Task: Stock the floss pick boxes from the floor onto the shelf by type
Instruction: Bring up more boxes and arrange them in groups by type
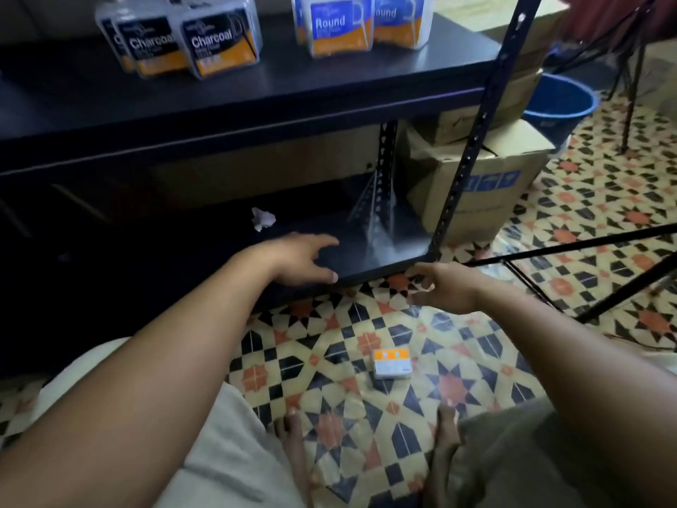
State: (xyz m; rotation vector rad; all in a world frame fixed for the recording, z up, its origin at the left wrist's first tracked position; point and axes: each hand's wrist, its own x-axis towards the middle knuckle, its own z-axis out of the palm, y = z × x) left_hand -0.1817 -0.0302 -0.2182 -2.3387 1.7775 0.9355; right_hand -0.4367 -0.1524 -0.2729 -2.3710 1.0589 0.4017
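Lying flat, 1 floss pick box (pixel 391 364), long axis left-right

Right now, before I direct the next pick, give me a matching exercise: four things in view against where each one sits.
Things:
1. Charcoal boxes
2. Round boxes
3. small orange box
4. blue bucket

Places:
A. on the tiled floor, in front of the feet
B. right side of the upper shelf
C. beyond the cardboard cartons, right of the rack
D. left side of the upper shelf

Pairs: 1-D, 2-B, 3-A, 4-C.
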